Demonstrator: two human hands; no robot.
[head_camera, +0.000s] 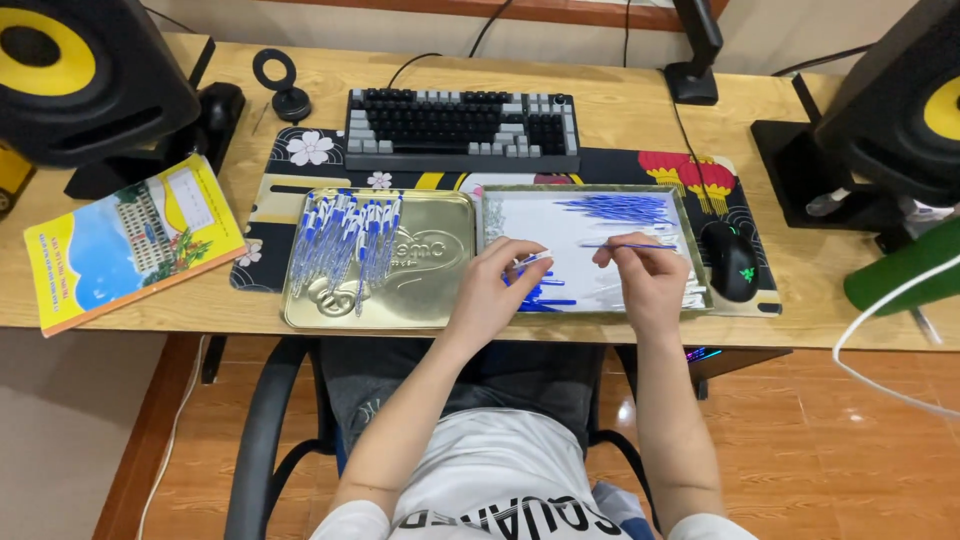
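My left hand (497, 288) hovers over the near left part of a shallow tray (592, 306) lined in white, its fingertips pinching a small clear and blue pen part (533, 260). My right hand (645, 275) holds a thin blue refill (622, 245) level above the same tray. A loose heap of blue refills (620, 208) lies at the tray's far side, and a few blue pieces (545, 297) lie beside my left hand. To the left, a gold metal lid (425, 290) carries a row of several assembled blue and clear pens (345, 238).
A dark keyboard (462, 125) sits behind the trays on a patterned desk mat (262, 215). A black mouse (732, 262) is right of the tray. Black and yellow speakers (85, 70) stand at both back corners; a yellow booklet (130, 240) lies at left.
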